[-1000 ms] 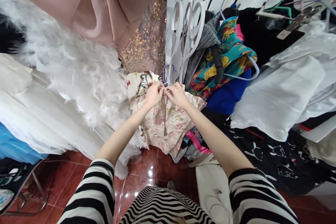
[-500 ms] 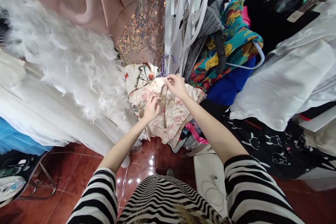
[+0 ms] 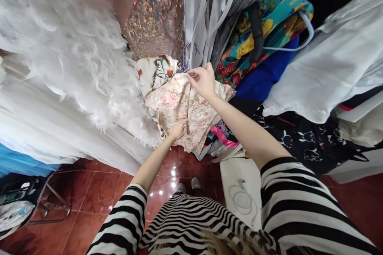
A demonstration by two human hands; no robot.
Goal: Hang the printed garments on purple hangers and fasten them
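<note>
A cream shirt with a pink floral print (image 3: 167, 99) hangs in front of me, a narrow dark slit running down its front. At the top of that slit, just below the collar, my right hand (image 3: 204, 81) pinches the fabric between thumb and fingers. Lower down, my left hand (image 3: 178, 128) has its fingers closed on the shirt's front edge. A purple hanger hook (image 3: 184, 53) rises above the collar. Behind the shirt's left shoulder shows a white garment with a coloured print (image 3: 158, 72).
White feathers (image 3: 83, 59) and white fabric crowd the left. A sequined cloth (image 3: 155, 12) hangs behind. On the right are a teal floral garment (image 3: 269, 20), a blue one (image 3: 269, 77) and white satin (image 3: 302, 67). A white case (image 3: 236, 183) stands on the red tiled floor (image 3: 98, 191).
My left hand has moved down the shirt's front and closed on its edge. My right hand stays at the collar, its wrist raised more. The view has tilted down.
</note>
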